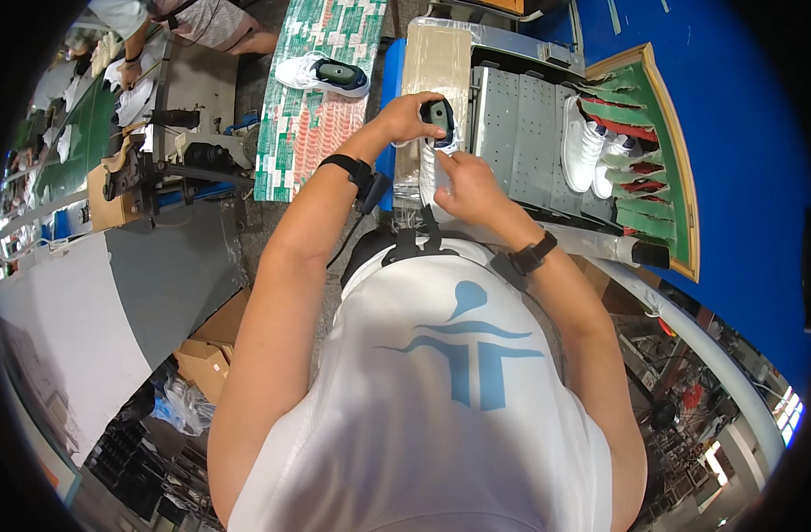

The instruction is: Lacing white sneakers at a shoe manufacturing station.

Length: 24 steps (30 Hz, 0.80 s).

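A white sneaker (428, 170) with a dark collar stands in front of me, toe toward my body, on a tan-covered bench strip. A dark green shoe last (438, 113) fills its opening. My left hand (412, 118) is closed around the heel end, thumb across the last and fingers on the far side. My right hand (473, 188) is at the lace area, fingers curled and the index finger against the upper near the tongue. Whatever its fingertips pinch is too small to make out.
Left of the bench, another white sneaker (299, 71) with a last lies on a green, white and red taped board (321, 133). At right, a pair of white sneakers (583, 155) sits on a grey conveyor (529, 133) before a green strip curtain (631, 111). Another person's arm (137, 43) shows upper left.
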### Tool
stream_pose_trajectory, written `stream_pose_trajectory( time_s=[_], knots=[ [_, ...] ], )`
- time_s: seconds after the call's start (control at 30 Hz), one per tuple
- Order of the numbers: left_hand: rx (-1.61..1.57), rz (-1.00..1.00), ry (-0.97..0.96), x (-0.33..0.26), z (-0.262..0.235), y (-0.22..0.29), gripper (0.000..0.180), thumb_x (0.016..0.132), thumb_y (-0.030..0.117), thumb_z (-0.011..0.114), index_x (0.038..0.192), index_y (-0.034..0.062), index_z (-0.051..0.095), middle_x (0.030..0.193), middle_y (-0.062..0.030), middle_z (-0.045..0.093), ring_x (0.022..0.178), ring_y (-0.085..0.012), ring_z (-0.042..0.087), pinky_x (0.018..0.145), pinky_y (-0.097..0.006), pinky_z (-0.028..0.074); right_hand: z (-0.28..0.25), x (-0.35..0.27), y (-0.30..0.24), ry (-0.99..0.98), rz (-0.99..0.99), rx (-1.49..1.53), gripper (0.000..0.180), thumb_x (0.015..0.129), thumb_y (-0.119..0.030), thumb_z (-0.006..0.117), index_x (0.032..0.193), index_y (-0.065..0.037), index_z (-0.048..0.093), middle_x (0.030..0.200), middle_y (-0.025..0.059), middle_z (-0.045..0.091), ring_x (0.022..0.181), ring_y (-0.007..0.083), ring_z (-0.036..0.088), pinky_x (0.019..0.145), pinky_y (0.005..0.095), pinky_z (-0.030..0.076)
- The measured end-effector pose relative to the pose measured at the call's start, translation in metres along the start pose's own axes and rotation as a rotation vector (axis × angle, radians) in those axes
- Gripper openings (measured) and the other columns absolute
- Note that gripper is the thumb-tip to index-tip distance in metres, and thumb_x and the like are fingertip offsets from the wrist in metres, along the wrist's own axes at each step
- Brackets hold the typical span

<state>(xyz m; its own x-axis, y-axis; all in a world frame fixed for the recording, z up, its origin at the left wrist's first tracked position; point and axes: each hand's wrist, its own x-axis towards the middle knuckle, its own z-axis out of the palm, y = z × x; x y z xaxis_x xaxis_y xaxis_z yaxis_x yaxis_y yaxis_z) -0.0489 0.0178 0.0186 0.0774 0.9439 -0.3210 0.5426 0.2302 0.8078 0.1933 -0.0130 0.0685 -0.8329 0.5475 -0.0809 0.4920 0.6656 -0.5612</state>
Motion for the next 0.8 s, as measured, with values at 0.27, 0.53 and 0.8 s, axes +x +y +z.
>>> stream_pose_trajectory(
  time_s=[0.27, 0.53, 0.8],
  knots=[
    [0.106, -0.045, 0.072, 0.002, 0.005, 0.021, 0.080, 0.071, 0.028, 0.100, 0.142, 0.0143, 0.067, 0.124, -0.0179, 0.077, 0.114, -0.0325, 0.073, 0.099, -0.040, 0.056, 0.016, 0.030, -0.019, -0.066, 0.190, 0.521, 0.041, 0.079, -0.026, 0.070, 0.104, 0.007, 0.067, 0.100, 0.0277, 0.071, 0.094, 0.0451, 0.070, 0.085, 0.0503, 0.055],
    [0.022, -0.027, 0.036, -0.001, 0.002, 0.002, 0.077, 0.077, 0.025, 0.097, 0.146, 0.0151, 0.065, 0.126, -0.0166, 0.075, 0.118, -0.0294, 0.071, 0.103, -0.039, 0.054, -0.031, -0.038, 0.008, -0.519, 0.020, 0.635, 0.060, 0.084, -0.025, 0.068, 0.136, 0.004, 0.069, 0.102, 0.0254, 0.075, 0.099, 0.0393, 0.073, 0.093, 0.0440, 0.056],
    [0.008, 0.018, 0.050, -0.004, 0.022, 0.003, 0.097, 0.078, 0.036, 0.096, 0.159, 0.0102, 0.050, 0.170, -0.0248, 0.038, 0.155, -0.0360, 0.042, 0.125, -0.040, 0.039, -0.019, -0.023, 0.028, 0.119, 0.291, 0.480, 0.065, 0.086, -0.018, 0.066, 0.147, 0.001, 0.061, 0.115, 0.0214, 0.071, 0.106, 0.0351, 0.069, 0.099, 0.0404, 0.053]
  ],
)
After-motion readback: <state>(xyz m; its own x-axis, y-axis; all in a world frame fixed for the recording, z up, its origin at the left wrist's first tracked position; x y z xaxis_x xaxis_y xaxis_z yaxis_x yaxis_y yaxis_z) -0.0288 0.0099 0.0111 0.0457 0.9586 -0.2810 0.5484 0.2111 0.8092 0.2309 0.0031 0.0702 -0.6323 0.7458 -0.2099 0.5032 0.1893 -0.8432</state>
